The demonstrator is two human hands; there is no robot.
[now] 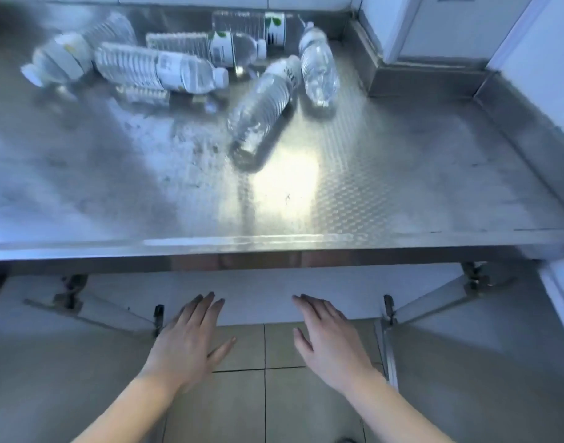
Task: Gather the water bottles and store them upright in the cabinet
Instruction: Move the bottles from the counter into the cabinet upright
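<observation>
Six water bottles point(261, 103) lie on their sides across the desk's point(370, 187) far edge, toward its far left corner. Below the near edge, two cabinet doors point(92, 311) stand open.

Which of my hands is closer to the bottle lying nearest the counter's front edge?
Right, slightly. The right hand is below the counter, a little to the right of the nearest bottle; the left hand is below it too, farther off to the left.

Glossy embossed steel counter point(370, 174), clear ribbed plastic bottles point(261, 103), seemingly matt floor tiles point(283, 407)
</observation>
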